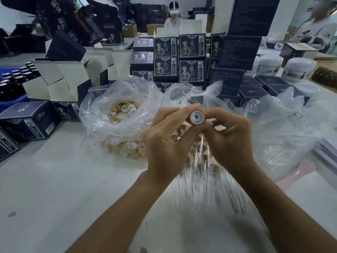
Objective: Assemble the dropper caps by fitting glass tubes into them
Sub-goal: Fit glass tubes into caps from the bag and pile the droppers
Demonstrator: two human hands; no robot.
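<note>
A tan dropper cap (197, 116) with a white inner liner faces me, its open end toward the camera. My left hand (167, 141) pinches it from the left and my right hand (228, 139) pinches it from the right, above the table's middle. No glass tube shows in the cap's hole. Beneath my hands lies a pile of clear glass tubes (202, 181), some with assembled caps. A clear plastic bag (116, 114) to the left holds several loose tan caps (125, 147).
Dark blue product boxes (179, 57) are stacked behind the bags, with open white-lined cartons (60, 79) at the left. White jars (299, 67) stand at the right. Crumpled plastic (273, 125) lies right of my hands. A person sits at the far back.
</note>
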